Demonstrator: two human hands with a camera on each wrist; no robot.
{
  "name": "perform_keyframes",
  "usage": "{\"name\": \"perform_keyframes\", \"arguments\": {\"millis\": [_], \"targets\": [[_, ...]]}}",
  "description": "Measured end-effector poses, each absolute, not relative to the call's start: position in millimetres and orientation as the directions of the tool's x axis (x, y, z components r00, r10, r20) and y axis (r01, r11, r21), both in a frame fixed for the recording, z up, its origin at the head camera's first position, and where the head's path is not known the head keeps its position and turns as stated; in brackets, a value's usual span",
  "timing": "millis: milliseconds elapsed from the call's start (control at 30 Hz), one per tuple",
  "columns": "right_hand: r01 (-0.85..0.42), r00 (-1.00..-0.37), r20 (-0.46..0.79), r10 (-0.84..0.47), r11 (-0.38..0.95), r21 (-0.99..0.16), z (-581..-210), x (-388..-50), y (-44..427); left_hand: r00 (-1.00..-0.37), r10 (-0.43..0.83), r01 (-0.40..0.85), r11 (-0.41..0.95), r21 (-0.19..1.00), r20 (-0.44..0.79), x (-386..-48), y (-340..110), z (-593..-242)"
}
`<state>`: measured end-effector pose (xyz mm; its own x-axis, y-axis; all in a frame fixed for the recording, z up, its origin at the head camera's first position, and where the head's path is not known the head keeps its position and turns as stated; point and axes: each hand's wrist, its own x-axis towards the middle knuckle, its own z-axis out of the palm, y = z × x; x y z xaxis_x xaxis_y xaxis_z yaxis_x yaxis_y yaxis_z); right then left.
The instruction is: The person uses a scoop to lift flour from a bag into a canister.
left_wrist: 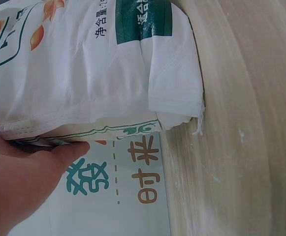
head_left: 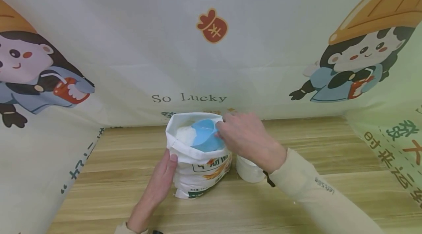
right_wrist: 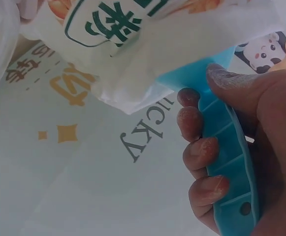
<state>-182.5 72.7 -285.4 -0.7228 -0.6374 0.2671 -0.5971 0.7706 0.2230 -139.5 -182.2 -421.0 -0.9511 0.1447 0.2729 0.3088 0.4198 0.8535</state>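
A white flour bag (head_left: 201, 168) stands upright with its top folded open and white powder (head_left: 186, 135) inside. On the bag's left side, my left hand (head_left: 161, 175) holds it, thumb toward the front and the other fingers hidden behind. The left wrist view shows the thumb of that hand (left_wrist: 29, 172) against the bag's side panel (left_wrist: 93, 130). My right hand (head_left: 247, 137) grips a blue scoop (head_left: 207, 135), whose bowl is in the bag's mouth. In the right wrist view, powder-dusted fingers curl round the ribbed scoop handle (right_wrist: 229, 162).
A white round container (head_left: 250, 170) stands right of the bag, partly hidden under my right wrist. Wood-grain table surface (head_left: 115, 175) surrounds both. A printed cloth backdrop (head_left: 158, 51) rises behind and along both sides.
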Motion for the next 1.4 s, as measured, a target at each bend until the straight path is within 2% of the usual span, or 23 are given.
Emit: {"name": "perform_keyframes", "arguments": {"millis": [367,867,1167,1400], "targets": [[-0.627,-0.699,0.349,-0.624,0.769,0.12,-299.2,-186.9,77.7,-0.947,0.151,0.32,0.419,0.85,0.282,-140.4,-182.3,-422.3],[-0.649,-0.711,0.348,-0.611,0.761,0.008,-308.1,-192.6,87.4,-0.95,0.181,0.308,0.39,0.868,0.256,-140.4,-182.7,-422.2],[-0.688,-0.672,0.424,-0.608,0.724,-0.052,-313.8,-193.5,97.4,-0.942,0.196,0.33,0.401,0.855,0.272,-143.2,-182.2,-422.8],[-0.674,-0.69,0.443,-0.573,0.731,-0.104,-313.7,-189.9,110.5,-0.956,0.182,0.286,0.394,0.874,0.231,-143.8,-183.7,-421.7]]}}
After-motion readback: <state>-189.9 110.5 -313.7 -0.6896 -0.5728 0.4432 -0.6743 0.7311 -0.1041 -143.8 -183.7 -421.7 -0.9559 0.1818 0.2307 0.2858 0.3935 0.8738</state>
